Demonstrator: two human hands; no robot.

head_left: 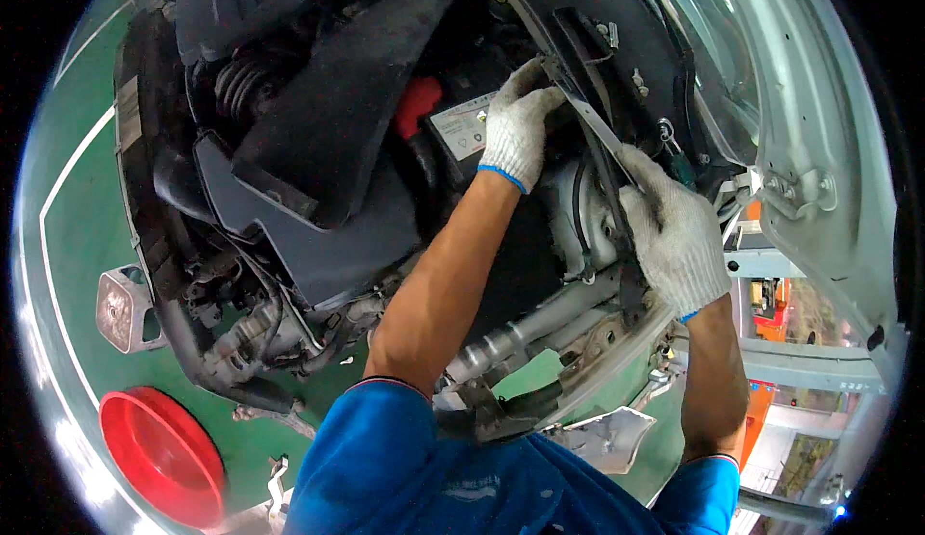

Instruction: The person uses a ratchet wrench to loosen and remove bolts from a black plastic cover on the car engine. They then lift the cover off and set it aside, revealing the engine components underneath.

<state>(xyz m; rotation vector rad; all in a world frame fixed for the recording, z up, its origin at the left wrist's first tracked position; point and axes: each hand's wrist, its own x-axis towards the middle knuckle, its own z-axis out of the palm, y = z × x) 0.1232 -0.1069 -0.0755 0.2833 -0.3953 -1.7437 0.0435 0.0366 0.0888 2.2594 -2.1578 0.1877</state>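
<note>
I lean over a car's open engine bay. My left hand [517,122], in a white knit glove with a blue cuff, grips the upper end of a thin grey metal strip [595,127] near the black fender liner [617,43]. My right hand [673,231], gloved the same way, holds the lower part of that strip beside a black rubber hose or seal [617,217]. A battery with a red terminal cap [416,103] sits just left of my left hand.
A big black plastic air duct [337,120] fills the bay's left half. A red round bowl [164,453] lies on the green floor at the lower left, next to a loose lamp housing [120,308]. The silver car body and door pillar [819,149] stand at right.
</note>
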